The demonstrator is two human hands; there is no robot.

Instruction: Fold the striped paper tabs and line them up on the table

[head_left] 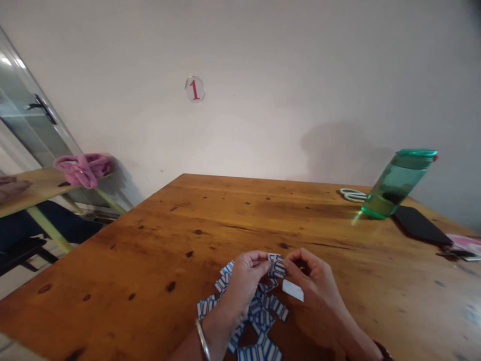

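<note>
1. Head view: a pile of blue-and-white striped cards lies on the wooden table, loosely overlapping, their long axes turned in many directions.
2. One striped card is held up at the far right part of the pile, just above it. Its printed face is turned toward the camera. Fingers cover its left and right edges, so I cannot tell which way its long axis runs, nor whether a second card sits behind it.
3. The left hand reaches over the pile, thumb and fingertips pinched together on the card's left edge. A silver bracelet circles its wrist, at the pile's near left.
4. The right hand is to the right of the pile, thumb and forefinger closed on the card's right edge, the two making a loop.
5. A plain white slip shows just right of the pile, beside the right hand. Its long axis slants from far left to near right. I cannot tell whether it rests on the table or hangs from the fingers.
6. Well beyond the pile, to its right, are a green bottle, a pale cable and a flat black object, the last lying lengthwise from far left to near right.
</note>
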